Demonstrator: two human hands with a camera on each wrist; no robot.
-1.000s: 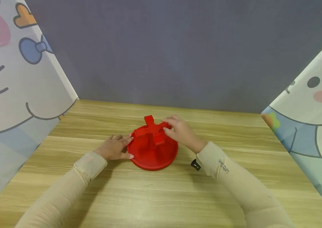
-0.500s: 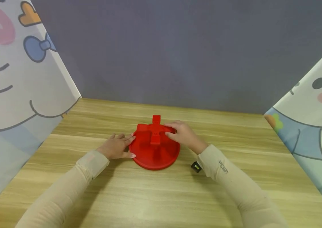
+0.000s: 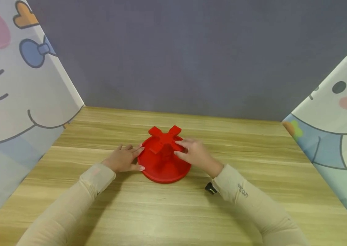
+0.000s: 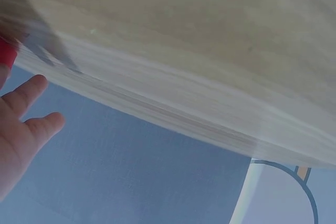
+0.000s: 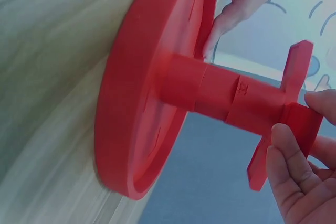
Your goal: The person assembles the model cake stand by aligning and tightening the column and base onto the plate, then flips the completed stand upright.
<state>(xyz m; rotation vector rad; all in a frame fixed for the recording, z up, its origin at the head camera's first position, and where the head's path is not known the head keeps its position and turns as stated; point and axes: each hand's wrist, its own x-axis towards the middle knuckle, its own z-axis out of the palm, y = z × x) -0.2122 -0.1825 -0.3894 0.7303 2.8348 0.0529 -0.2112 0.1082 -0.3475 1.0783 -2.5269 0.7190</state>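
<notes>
A round red base (image 3: 167,174) with a raised rim lies on the wooden table. From its middle rises a red ribbed post (image 5: 212,90), topped by a red cross-shaped handle (image 3: 165,138) with stubby arms bent down at their ends. My right hand (image 3: 198,154) pinches one arm of that handle, on the right and nearer to me; the right wrist view shows thumb and fingers on either side of it. Straight fingers of my left hand (image 3: 123,160) rest against the base's left rim. In the left wrist view only part of the left hand (image 4: 21,135) and a sliver of red show.
The wooden table (image 3: 148,215) runs back to a dark grey wall (image 3: 173,58). Cartoon-printed panels stand at the left (image 3: 16,89) and right (image 3: 342,112). A small black object (image 3: 211,188) shows beside the right sleeve.
The cross-shaped handle has turned clockwise as seen from above. My right hand has come slightly toward me with the arm it holds. The left hand and base have stayed put.
</notes>
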